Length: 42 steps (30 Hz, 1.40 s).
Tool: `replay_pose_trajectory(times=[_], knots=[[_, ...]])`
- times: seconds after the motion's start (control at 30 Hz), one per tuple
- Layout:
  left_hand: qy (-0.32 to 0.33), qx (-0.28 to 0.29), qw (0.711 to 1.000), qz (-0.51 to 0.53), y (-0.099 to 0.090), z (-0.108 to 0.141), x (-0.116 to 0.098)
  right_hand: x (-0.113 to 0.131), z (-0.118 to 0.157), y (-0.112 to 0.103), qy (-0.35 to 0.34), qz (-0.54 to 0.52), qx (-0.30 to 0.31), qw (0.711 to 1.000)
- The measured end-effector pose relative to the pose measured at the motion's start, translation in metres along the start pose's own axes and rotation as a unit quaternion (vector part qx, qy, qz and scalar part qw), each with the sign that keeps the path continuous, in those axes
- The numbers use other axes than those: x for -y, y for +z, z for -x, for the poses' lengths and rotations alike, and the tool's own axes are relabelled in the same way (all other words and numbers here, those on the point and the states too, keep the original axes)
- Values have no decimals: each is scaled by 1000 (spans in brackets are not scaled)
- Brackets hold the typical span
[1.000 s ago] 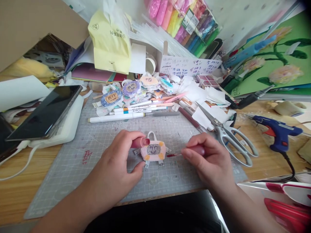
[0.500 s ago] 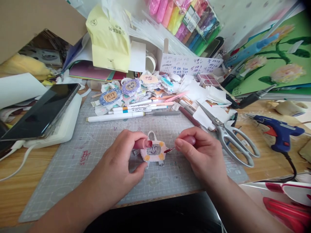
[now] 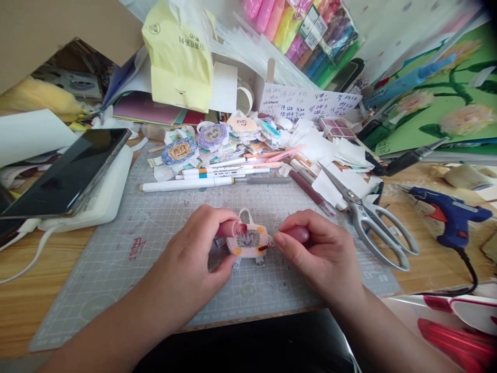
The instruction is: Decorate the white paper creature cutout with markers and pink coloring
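My left hand [image 3: 194, 251] grips a small pink lip gloss tube [image 3: 233, 228], its red-stained open neck pointing right. Between the thumb and fingers of my right hand [image 3: 322, 248] is a lip gloss applicator [image 3: 300, 234] with a rounded pink cap. Its dark red tip appears to touch the right edge of a small paper craft [image 3: 247, 252]. That craft has a pale pink border, yellow-orange corners, a grey middle with a drawn face, a white loop on top and two small feet. Part of its left side is hidden by my left hand and the tube.
The craft lies on a grey cutting mat [image 3: 128, 300]. Behind it are several pens [image 3: 190, 184] and paper crafts [image 3: 179, 151]. Scissors [image 3: 375, 220] and a blue glue gun [image 3: 450, 210] lie on the right. At left, a phone [image 3: 70, 171] rests on a white box.
The applicator tip has moved slightly left and down, onto the craft's right edge. My left hand keeps hold of the tube. The whole view has shifted a little.
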<state>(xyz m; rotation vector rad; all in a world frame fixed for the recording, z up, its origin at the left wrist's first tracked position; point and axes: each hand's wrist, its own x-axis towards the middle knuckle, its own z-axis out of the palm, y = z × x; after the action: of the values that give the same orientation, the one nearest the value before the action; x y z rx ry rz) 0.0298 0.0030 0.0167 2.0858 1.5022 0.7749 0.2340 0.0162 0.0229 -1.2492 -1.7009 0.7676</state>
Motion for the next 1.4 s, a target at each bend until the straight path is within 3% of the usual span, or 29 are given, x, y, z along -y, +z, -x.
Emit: replay_pose_trajectory(times=[0.57, 0.8, 0.97, 1.13, 1.4], knots=[[3, 3, 1000, 7, 1, 0, 1, -2, 2, -1, 4, -14, 2, 1000], [6, 5, 1000, 15, 0, 1, 1, -16, -8, -4, 46, -169, -96, 980], [2, 13, 1000, 26, -1, 0, 2, -15, -22, -5, 34, -162, -67, 984], [7, 22, 999, 33, -2, 2, 3, -4, -10, 5, 44, -155, -37, 986], [13, 18, 999, 48, 0, 1, 4, 9, 13, 12, -101, 14, 8, 995]])
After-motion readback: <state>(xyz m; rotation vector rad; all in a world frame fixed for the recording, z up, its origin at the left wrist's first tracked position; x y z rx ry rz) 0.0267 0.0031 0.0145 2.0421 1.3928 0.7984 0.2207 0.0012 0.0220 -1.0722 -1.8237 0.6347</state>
